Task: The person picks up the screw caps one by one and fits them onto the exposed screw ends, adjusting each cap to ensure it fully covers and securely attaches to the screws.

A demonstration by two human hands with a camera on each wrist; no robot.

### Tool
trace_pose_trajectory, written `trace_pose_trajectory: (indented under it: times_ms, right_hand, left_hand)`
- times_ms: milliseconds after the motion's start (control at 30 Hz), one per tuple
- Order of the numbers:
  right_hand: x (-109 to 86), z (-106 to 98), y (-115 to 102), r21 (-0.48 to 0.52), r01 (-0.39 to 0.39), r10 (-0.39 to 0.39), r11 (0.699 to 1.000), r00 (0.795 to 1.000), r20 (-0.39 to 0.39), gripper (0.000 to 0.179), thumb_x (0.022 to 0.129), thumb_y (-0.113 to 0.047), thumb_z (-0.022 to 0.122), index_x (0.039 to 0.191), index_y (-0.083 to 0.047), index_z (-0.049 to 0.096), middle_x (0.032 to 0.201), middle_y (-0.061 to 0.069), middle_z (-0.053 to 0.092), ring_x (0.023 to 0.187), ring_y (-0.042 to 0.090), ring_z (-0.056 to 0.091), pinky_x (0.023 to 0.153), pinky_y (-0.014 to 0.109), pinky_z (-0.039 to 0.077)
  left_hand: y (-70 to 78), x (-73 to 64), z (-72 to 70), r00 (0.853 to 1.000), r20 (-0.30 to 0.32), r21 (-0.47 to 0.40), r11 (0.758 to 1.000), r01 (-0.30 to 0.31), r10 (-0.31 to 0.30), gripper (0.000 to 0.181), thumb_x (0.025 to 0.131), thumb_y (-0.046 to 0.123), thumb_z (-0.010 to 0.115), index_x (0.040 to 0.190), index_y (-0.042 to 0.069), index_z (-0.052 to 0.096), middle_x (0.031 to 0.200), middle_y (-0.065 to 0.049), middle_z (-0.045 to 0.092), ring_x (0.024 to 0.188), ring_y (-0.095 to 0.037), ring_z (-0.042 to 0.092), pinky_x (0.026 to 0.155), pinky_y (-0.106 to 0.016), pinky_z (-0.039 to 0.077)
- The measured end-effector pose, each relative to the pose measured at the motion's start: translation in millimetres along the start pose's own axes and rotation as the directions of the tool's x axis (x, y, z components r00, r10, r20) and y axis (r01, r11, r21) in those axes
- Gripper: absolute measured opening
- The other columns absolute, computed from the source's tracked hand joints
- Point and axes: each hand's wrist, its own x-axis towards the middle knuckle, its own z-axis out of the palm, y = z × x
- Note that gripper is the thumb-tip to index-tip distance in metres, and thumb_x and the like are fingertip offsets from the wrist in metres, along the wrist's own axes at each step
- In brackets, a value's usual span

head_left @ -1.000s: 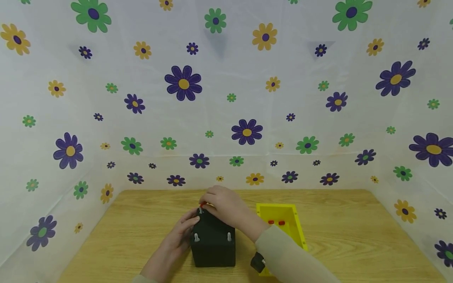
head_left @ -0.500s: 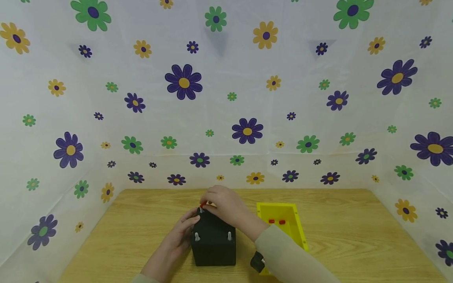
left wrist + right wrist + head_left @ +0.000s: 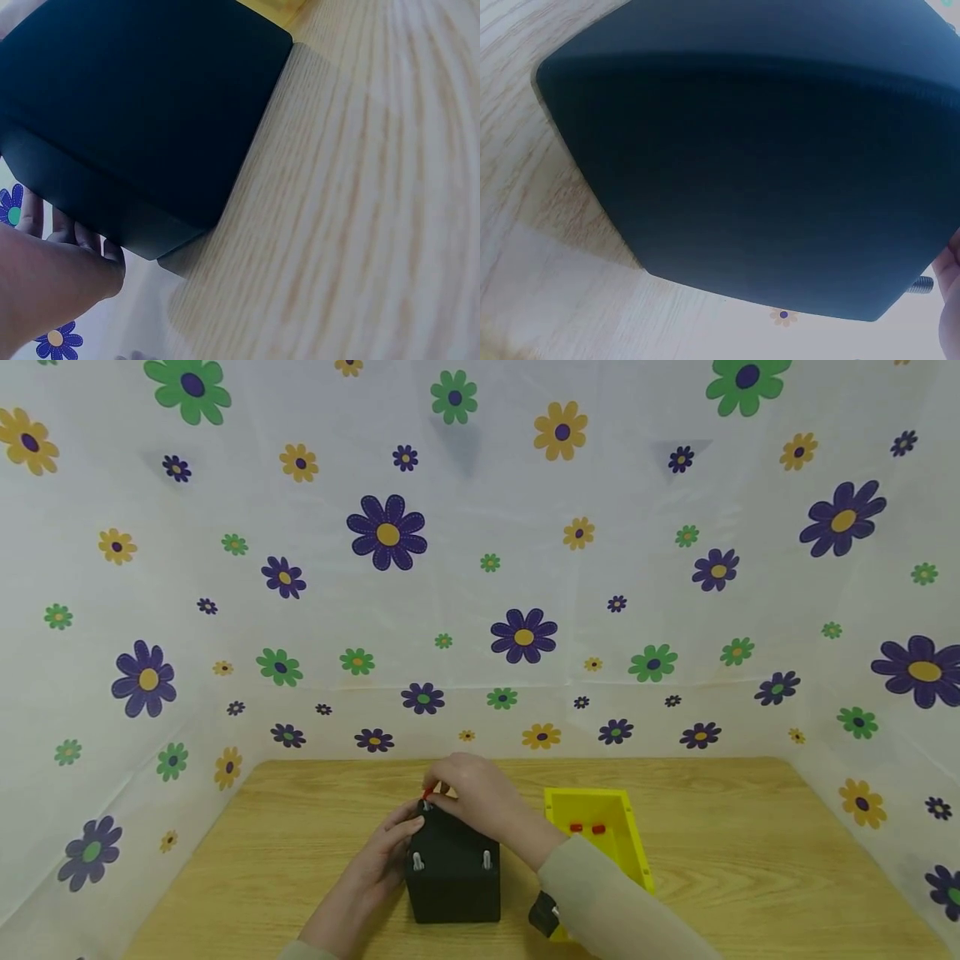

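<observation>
Hardly any shift is noted since the earlier frame: red piece is pinched by right hand at far-left bolt of black block, whose left side is gripped by left hand.

right hand | red piece | apparently turned slightly, fingers partly hiding it

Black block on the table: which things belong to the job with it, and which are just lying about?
Seem part of the job:
black block, held by the left hand
silver bolts on it
red piece, pinched by the right hand
probably the other red pieces in the yellow tray

Just there:
flowered cloth
wooden table underneath
</observation>
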Motion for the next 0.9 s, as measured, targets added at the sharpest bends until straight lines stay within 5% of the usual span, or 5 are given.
trace_pose_trajectory:
  times_ms: [300,900]
  right_hand:
    - [-2.7,4.3,4.0,0.016,0.078,-0.077,0.997,0.995,-0.063,0.015,0.093,-0.015,0.083,0.107,-0.014,0.081,0.104,-0.003,0.08,0.097,0.012,0.074,0.092,0.023,0.06]
    - [-9.9,6.6,7.2,0.013,0.119,-0.118,0.993,0.991,-0.065,0.016,0.093,-0.014,0.083,0.109,-0.016,0.081,0.105,-0.003,0.078,0.098,0.012,0.071,0.092,0.023,0.059]
  left_hand:
    - [-0.4,-0.1,-0.2,1.0,-0.006,-0.001,1.0,0.001,-0.001,0.03,0.109,0.022,0.05,0.138,0.03,0.054,0.122,0.019,0.068,0.116,-0.006,0.064,0.101,-0.03,0.053]
    - [-1.0,-1.0,0.0,0.998,0.043,-0.022,0.999,-0.036,0.037,0.028,0.11,0.017,0.046,0.125,0.036,0.061,0.121,0.018,0.068,0.113,-0.005,0.065,0.099,-0.027,0.054]
